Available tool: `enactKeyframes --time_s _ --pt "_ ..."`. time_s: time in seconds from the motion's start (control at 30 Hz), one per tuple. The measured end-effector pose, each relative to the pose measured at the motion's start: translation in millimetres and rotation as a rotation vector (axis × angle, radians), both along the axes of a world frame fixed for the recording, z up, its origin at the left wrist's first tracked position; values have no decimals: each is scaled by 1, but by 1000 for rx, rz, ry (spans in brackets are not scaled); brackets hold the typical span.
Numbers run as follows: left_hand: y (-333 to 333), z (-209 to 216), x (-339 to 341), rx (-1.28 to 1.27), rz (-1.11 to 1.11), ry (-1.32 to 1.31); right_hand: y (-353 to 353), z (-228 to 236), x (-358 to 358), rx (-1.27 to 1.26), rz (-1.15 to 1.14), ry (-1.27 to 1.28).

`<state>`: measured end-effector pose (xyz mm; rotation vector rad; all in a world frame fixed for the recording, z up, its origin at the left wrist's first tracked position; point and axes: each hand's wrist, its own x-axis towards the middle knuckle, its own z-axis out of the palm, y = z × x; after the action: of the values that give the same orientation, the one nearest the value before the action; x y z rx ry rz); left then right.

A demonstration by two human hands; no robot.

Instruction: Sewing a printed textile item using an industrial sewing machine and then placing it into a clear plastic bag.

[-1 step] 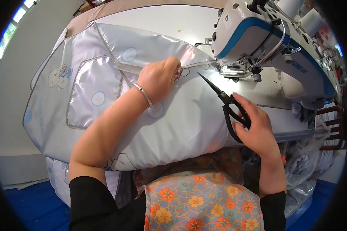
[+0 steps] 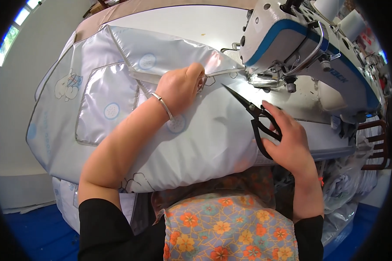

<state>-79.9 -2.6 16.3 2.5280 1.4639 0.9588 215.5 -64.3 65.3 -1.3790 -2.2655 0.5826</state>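
Note:
Pale shiny fabric (image 2: 222, 148), printed with blue circles and a small animal, spreads over the sewing table. My left hand (image 2: 178, 89) is closed on its grey-bound edge, left of the sewing machine's presser foot (image 2: 265, 81); the fingertips are partly hidden. In my right hand (image 2: 289, 141) is a pair of black scissors (image 2: 258, 112), with fingers through and around the handle loops. The blades look closed, their tip pointing up and left over the fabric, just right of my left hand. A strip of the bound edge runs from my left hand toward the presser foot.
The white and blue sewing machine (image 2: 287, 48) stands at the right, thread cones (image 2: 350, 24) behind it. More fabric hangs off the table at lower left (image 2: 67, 202). Clear plastic bags (image 2: 344, 182) and a brown wooden rack (image 2: 374, 145) are at the right.
The scissors and my right hand have shifted very slightly, the tip a little left and down. My left hand stays on the fabric edge.

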Motion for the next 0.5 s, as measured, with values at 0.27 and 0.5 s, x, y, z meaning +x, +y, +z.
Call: enactKeyframes --time_s 0.27,0.5 --pt "7 7 4 -182 -8 -36 22 4 -26 229 -18 -306" --pt "6 7 0 -247 8 98 24 13 -47 129 29 -291"
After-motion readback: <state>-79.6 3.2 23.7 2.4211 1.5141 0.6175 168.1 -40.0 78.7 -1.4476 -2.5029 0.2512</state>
